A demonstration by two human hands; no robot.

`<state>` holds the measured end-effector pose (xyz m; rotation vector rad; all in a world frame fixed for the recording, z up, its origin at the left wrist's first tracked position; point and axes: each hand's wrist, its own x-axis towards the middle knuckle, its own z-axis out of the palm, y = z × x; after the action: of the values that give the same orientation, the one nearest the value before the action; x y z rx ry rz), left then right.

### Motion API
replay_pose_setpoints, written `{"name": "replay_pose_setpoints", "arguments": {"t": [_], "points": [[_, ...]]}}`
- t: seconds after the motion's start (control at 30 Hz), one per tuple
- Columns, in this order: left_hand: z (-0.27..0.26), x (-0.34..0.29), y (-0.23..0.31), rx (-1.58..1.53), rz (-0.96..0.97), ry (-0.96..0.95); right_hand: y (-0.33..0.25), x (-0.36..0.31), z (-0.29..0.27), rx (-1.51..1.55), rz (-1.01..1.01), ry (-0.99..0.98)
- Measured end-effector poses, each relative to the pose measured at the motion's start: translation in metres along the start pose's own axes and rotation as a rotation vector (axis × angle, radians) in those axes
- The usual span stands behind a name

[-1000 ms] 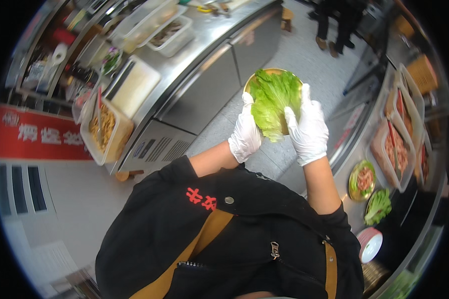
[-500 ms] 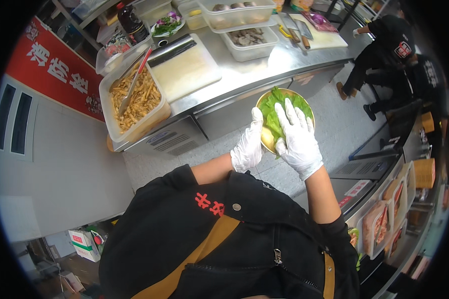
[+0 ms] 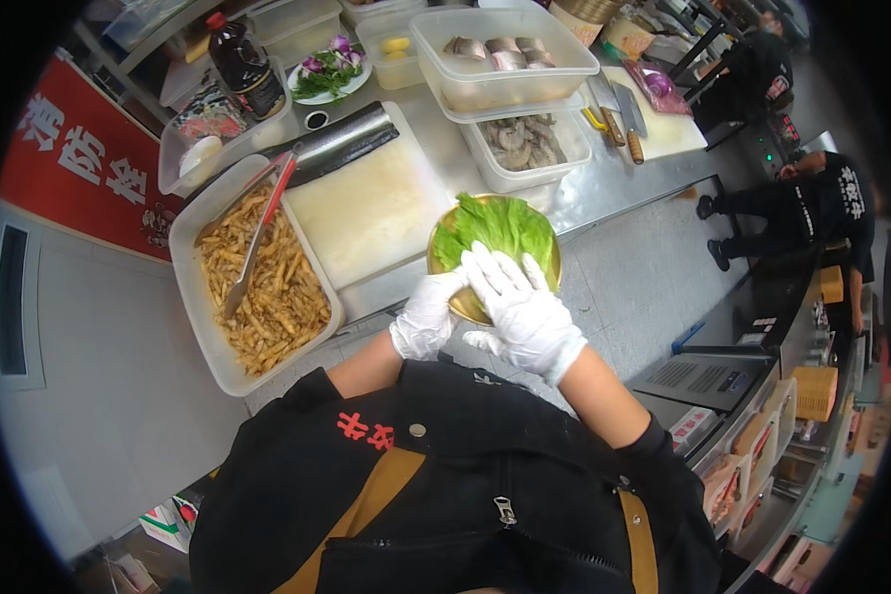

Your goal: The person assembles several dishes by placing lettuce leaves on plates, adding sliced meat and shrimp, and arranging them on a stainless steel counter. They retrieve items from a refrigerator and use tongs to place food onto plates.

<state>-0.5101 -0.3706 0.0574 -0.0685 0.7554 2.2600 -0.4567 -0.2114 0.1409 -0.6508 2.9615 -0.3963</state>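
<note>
A round gold-coloured bowl (image 3: 471,309) lined with green lettuce leaves (image 3: 500,226) is held in front of me, near the counter's front edge. My left hand (image 3: 426,319), in a white glove, grips the bowl's left rim, its thumb near the leaves. My right hand (image 3: 530,322), gloved too, lies over the near part of the lettuce with its fingers stretched out. These fingers rest on the leaves, and the palm hides part of the bowl.
Left of the bowl stands a tub of brown marinated pieces (image 3: 277,307) with tongs (image 3: 259,238). Behind lie a cutting board (image 3: 371,213) with a dark fish (image 3: 346,141), shrimp (image 3: 525,144), fish chunks (image 3: 506,53) and knives (image 3: 624,119). Two co-workers (image 3: 832,198) are at the right.
The bowl and both hands have shifted left and closer to the counter in view. My right hand has slid toward the bowl's near side, showing more lettuce. The co-workers have moved apart.
</note>
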Motion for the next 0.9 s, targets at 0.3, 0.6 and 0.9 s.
{"name": "replay_pose_setpoints", "arguments": {"t": [0.3,0.6,0.9], "points": [[-0.016,0.05,0.012,-0.039,0.133,0.281,0.075,0.065,0.021,0.13,-0.283,0.014],[0.007,0.059,-0.001,-0.095,0.485,0.674,0.203,0.115,-0.027,0.52,-0.538,0.31],[0.009,0.057,-0.011,-0.233,0.448,0.68,0.283,0.223,0.022,-0.075,-0.367,-0.43]]}}
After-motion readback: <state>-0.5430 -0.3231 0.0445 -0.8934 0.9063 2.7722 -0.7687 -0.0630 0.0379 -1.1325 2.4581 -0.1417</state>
